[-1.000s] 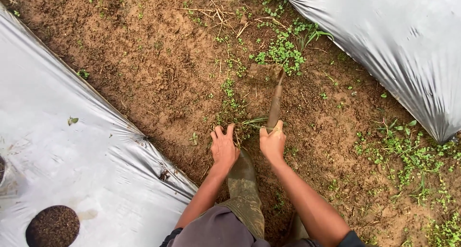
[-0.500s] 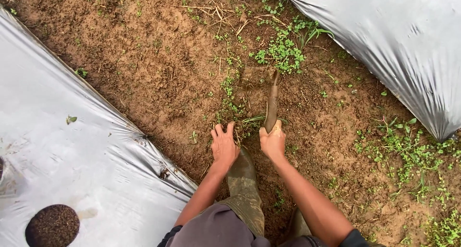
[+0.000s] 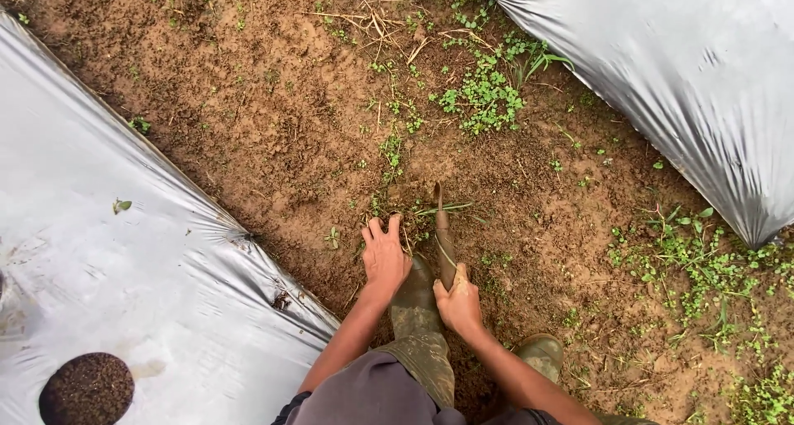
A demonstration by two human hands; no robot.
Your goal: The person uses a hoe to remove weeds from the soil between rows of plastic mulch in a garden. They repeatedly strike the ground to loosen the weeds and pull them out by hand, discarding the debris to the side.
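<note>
Right hand: the right hand is wrapped tight around the near end of the muddy hand hoe, knuckles up, the grip closed on the handle.
Left hand: the left hand is spread open, fingers splayed and pressing down on the weed clump just left of the tool.
Tool position: the hoe runs from the fist away toward the far side, its blade end biting into the soil right beside those fingertips, touching the weeds.
Footing: one muddy rubber boot sits between the two wrists, a second boot near and to the right.
Surroundings: silver plastic mulch sheet on the left with a round planting hole of dark earth; another mulch sheet at far right; a bigger patch of small green weeds farther up the furrow.
Doing it well: I'd judge the blade wants to go shallow, under the roots, drawn toward the boot, while the open hand gathers the loosened stems.
Watch out: fingertips and blade are very close, so short, controlled pulls look safer.
Also: keeping the blade away from the left sheet's edge should spare the plastic.
</note>
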